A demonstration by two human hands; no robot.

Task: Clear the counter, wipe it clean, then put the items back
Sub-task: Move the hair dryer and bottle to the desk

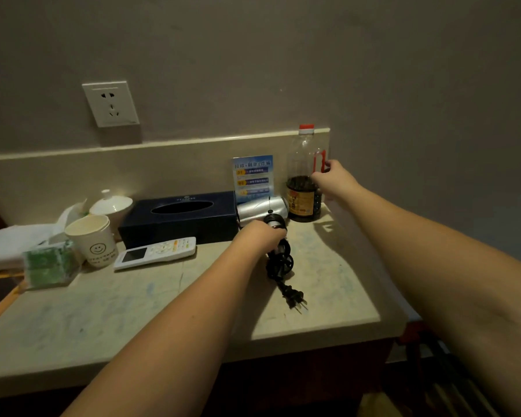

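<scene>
A silver hair dryer (260,208) lies on the pale stone counter (133,302) beside a dark tissue box (178,219). My left hand (260,237) grips its handle, and the black coiled cord and plug (283,266) trail toward me. At the back right corner stands a tall clear bottle (303,182) with a red cap, a red handle and dark liquid at the bottom. My right hand (331,177) curls round that red handle. A white remote (155,252) lies in front of the tissue box.
A smiley paper cup (92,240), a green-patterned packet (50,263), a white lidded bowl (110,204) and white plastic wrapping (12,240) crowd the counter's left end. A blue information card (253,176) leans on the backsplash. A wall socket (110,103) sits above.
</scene>
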